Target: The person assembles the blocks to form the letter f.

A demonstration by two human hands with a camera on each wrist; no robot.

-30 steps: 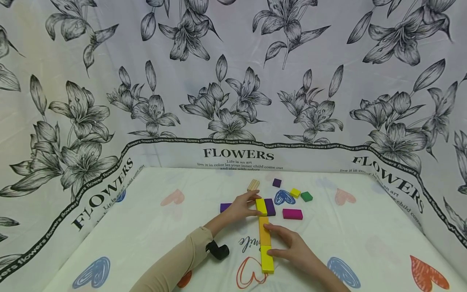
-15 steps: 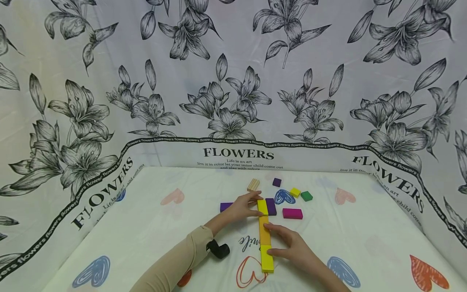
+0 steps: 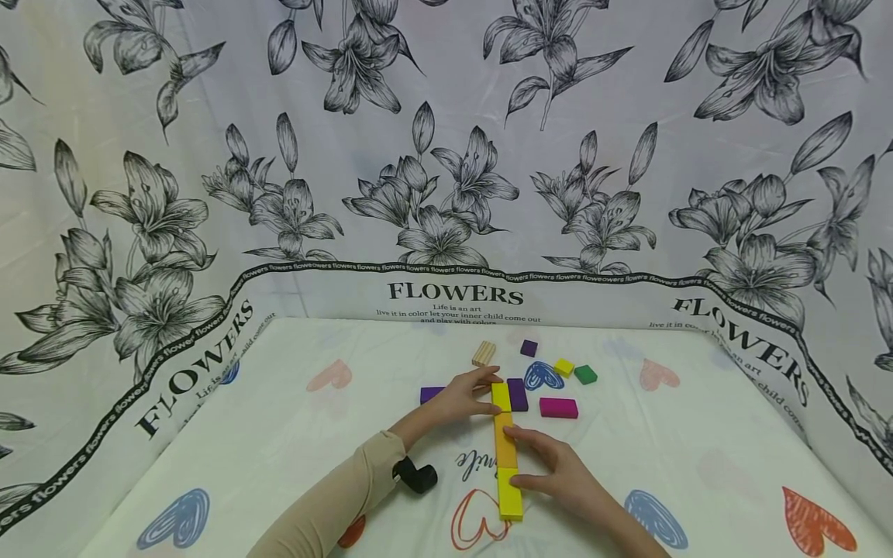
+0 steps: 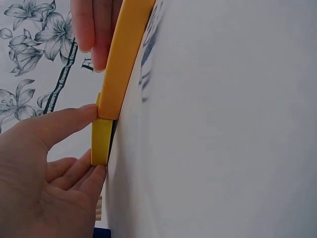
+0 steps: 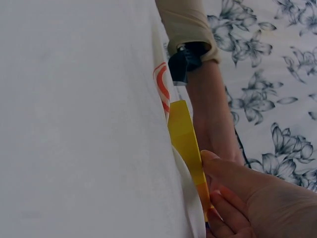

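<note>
We've got three blocks lined up end to end on the white heart-print cloth (image 3: 725, 434), running away from the person: the near yellow block (image 3: 510, 496), then the orange block (image 3: 505, 442), then the far yellow block (image 3: 501, 397). The left hand (image 3: 460, 395) is pinching that far yellow one lengthwise, thumb at the joint with the orange and a fingertip at the other end (we get the clearest look from the left wrist view). The right hand (image 3: 565, 473) is on the right side of the row, thumb and index finger spread apart, thumb touching the near yellow and index touching the orange; we can't really tell how its other fingers lie. Just right of the far yellow we see a purple block (image 3: 518, 395), then a magenta block (image 3: 559, 408) a bit further right. Another purple piece (image 3: 432, 395) is half hidden behind the left wrist. Further back we spot a ribbed wooden piece (image 3: 484, 354), a dark purple cube (image 3: 529, 348), a small yellow block (image 3: 564, 367) and a green block (image 3: 585, 374). The left arm has a beige sleeve (image 3: 328, 496) with a black device (image 3: 416, 475) near the cuff, and a floral curtain (image 3: 600, 101) hangs behind everything.
</note>
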